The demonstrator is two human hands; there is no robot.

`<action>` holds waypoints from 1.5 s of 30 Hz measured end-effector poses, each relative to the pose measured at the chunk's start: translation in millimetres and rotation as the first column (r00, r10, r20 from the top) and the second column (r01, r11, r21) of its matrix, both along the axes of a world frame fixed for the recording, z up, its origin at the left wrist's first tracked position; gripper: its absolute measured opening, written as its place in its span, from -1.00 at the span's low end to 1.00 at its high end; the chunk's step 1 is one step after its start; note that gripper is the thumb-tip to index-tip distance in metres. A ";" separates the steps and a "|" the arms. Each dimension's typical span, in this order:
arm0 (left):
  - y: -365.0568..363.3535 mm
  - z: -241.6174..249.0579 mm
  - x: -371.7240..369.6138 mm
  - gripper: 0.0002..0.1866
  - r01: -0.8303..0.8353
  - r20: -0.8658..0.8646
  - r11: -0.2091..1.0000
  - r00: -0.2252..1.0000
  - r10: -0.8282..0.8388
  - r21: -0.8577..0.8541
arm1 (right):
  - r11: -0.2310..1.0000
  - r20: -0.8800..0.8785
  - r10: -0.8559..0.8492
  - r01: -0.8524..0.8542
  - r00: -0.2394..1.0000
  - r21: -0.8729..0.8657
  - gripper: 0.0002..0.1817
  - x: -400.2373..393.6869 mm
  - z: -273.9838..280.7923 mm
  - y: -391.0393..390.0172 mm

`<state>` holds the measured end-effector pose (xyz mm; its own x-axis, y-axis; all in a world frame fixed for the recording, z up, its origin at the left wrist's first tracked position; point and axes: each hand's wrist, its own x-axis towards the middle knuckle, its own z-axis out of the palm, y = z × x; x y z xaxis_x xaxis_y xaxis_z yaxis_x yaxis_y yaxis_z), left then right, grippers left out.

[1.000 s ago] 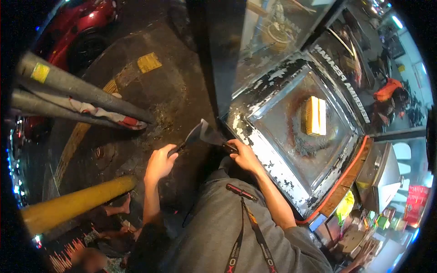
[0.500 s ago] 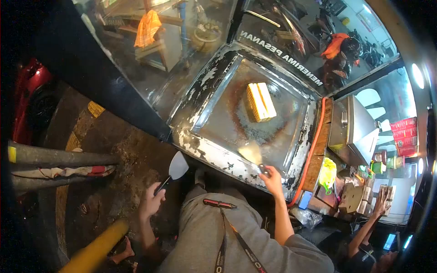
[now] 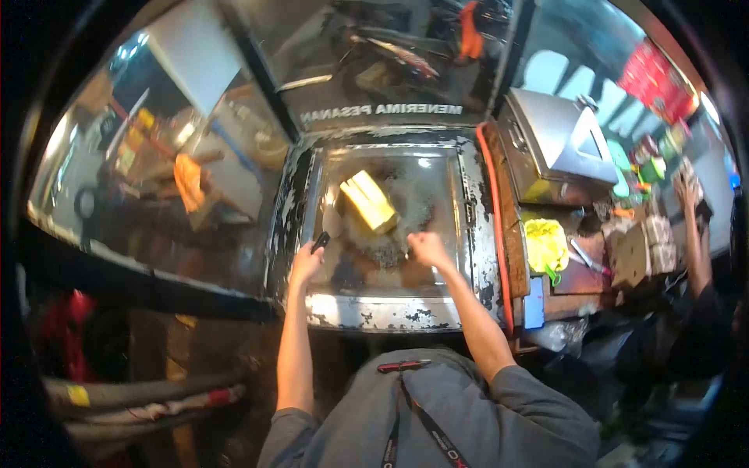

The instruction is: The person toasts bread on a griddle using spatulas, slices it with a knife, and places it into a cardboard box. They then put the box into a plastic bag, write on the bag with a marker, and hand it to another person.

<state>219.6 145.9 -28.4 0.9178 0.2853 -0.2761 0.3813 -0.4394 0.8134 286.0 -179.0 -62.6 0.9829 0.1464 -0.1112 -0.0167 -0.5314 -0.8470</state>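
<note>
Three clear glass panels (image 3: 312,54) in dark frames wall the stall on my left, front and right, closing in a square steel griddle (image 3: 433,183) with a chipped black-and-white rim. Along the right edge, on a wooden ledge, sits one silver metal box with a sloping lid (image 3: 546,144). The golden block of bread (image 3: 370,204) lies left of the griddle's middle, towards the back — two slabs side by side, as far as I can tell. Bare plate runs widest to its right and towards me. I have two hands over the plate: my left hand (image 3: 307,264), near the left edge, is wrapped round one black-handled metal spatula (image 3: 331,224), its blade beside the bread; my right hand (image 3: 427,248) is curled — what it grips, I cannot tell.
</note>
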 end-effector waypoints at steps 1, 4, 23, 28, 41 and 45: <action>2.5 -5.2 17.0 -0.67 0.013 -0.015 0.994 1.000 -0.012 0.112 | 0.999 0.129 0.025 -0.019 0.991 -0.049 -0.56 -11.7 -15.2 11.5; 5.2 12.3 37.8 -0.63 0.133 0.028 0.904 0.987 -0.158 0.407 | 0.972 -0.249 0.227 -0.204 0.941 0.115 -0.52 -62.6 62.5 2.4; -107.4 81.7 -53.6 -0.68 0.254 0.059 0.961 0.967 -0.249 -0.105 | 0.771 -0.510 -0.235 0.479 0.827 0.421 -0.77 -129.1 59.3 -112.4; -109.8 75.0 -0.3 -0.68 0.209 0.042 0.883 0.968 -0.249 0.421 | 0.731 -0.535 -0.160 0.464 0.829 0.500 -0.78 -57.2 45.2 -63.7; -110.2 13.5 -73.7 -0.77 -0.077 -0.047 0.975 0.997 0.069 -0.206 | 0.933 -0.236 -0.154 0.220 0.960 0.284 -0.62 43.3 29.2 -79.5; -75.2 8.7 -46.7 -0.66 -0.012 -0.004 1.000 1.000 0.012 0.002 | 0.941 -0.403 -0.049 0.177 0.914 0.288 -0.58 -22.7 40.7 -60.9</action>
